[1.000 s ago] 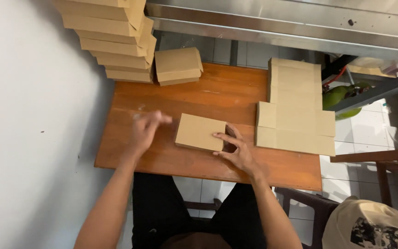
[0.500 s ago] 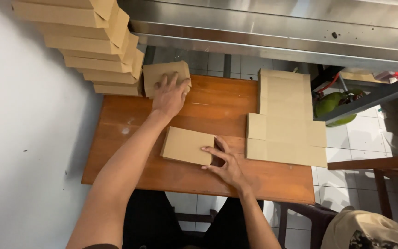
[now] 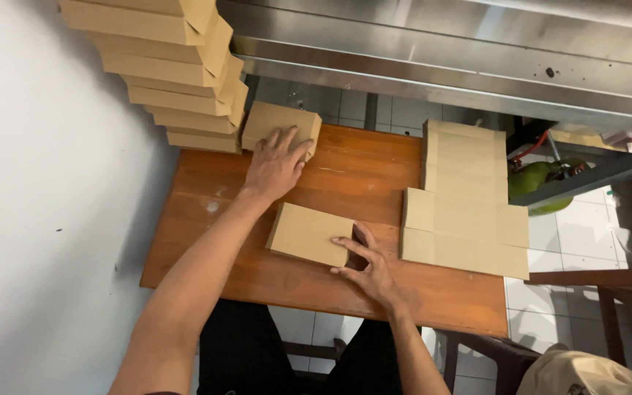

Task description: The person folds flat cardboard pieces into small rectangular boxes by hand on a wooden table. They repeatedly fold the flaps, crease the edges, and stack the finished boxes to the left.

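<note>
Folded box under right hand fingertips, grip flat; left hand flat on far box.

A closed brown cardboard box sits at the far left corner of the wooden table, just beside the tall stack of similar boxes. It is flat-topped, plain and slightly turned relative to the table edge, with its near side partly covered by spread fingers.

A second closed brown cardboard box lies nearer the table's front edge, about the middle of the table. It is low, rectangular and plain, angled a little, its lid flat and its right end touched by fingertips.
</note>
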